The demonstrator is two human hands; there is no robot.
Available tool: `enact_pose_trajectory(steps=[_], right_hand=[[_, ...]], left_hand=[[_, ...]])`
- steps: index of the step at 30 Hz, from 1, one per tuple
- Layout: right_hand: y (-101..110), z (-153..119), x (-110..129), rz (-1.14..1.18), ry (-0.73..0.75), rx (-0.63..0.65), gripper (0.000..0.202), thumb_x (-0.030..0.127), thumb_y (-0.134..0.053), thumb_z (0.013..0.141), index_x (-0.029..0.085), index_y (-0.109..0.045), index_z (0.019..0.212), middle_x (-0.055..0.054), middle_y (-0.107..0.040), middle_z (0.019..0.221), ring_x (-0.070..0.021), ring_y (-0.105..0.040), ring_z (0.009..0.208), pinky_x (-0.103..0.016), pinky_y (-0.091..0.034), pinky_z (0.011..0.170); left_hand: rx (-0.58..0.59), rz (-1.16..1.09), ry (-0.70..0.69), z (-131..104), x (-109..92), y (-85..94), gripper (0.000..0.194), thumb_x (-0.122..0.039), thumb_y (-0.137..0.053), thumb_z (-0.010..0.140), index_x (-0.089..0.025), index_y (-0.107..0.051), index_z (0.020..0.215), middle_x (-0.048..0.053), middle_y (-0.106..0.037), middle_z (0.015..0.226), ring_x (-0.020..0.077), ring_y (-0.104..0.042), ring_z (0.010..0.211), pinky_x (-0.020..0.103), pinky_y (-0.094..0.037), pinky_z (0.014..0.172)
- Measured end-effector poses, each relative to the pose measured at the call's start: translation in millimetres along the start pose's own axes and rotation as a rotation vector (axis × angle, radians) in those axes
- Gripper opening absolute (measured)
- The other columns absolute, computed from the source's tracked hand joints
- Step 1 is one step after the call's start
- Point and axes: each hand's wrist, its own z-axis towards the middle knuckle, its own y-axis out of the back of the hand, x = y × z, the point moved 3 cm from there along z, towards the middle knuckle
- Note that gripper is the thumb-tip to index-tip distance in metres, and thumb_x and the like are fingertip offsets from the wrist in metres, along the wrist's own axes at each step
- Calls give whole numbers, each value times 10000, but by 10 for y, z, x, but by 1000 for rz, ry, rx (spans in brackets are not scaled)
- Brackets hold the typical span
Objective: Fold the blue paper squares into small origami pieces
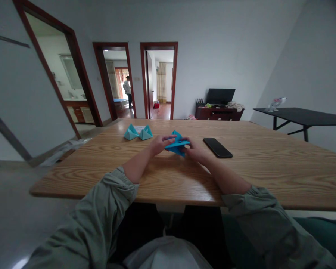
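A bright blue folded paper (177,144) with several pointed flaps is between my two hands, just above the wooden table. My left hand (160,145) grips its left side, thumb on top. On the other side my right hand (194,150) holds the right edge, its fingers partly behind the paper. Two light teal folded paper shapes stand side by side further back on the left: one here (131,132), the other (146,133) right beside it. Something pale and flat lies behind them.
A black phone (217,147) lies on the wooden table (268,164), right of my right hand. Beyond the table are a cabinet (220,113) with a black screen and, at right, a black table (310,115). A person (128,91) stands in the far doorway.
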Motion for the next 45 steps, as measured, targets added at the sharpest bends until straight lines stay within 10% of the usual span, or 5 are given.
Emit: enact_pose_trajectory(steps=[5,12,21,27,45], right_hand=[[20,27,-62,167,-54,-72,902,242,-696,628,236,-253,1413,-109,-616,1135,-213,-617,869,-325,-506,677],[31,-2,48,283,-13,-27,541,317,-686,655,207,-495,1149,-52,-658,950,-178,-616,794,-311,-504,669],[50,-26,146,269,116,-20,689,333,-684,660,224,-425,1290,37,-614,730,-125,-555,641,-254,-458,609],[77,-11,137,191,152,-106,450,405,-688,669,204,-542,1044,16,-608,770,-136,-559,677,-266,-472,624],[68,-24,176,322,103,-105,562,414,-765,630,198,-561,1107,-52,-688,976,-198,-635,864,-363,-522,779]], left_hand=[[-80,-68,-39,25,26,1,531,-381,-618,793,-110,-579,1247,111,-659,1083,171,-600,861,290,-477,778],[-133,-78,-49,61,76,-11,566,-275,-668,717,-120,-551,1249,90,-654,1036,159,-601,820,256,-482,713],[-160,-63,56,78,108,20,512,-348,-647,757,-135,-578,1218,68,-661,890,125,-574,703,239,-477,653],[76,-108,178,15,61,-34,666,-682,-492,771,-148,-619,1148,149,-638,1070,258,-602,918,296,-511,603],[-12,275,-39,56,112,-37,424,-485,-599,798,-117,-670,995,80,-681,930,224,-617,847,351,-496,782]])
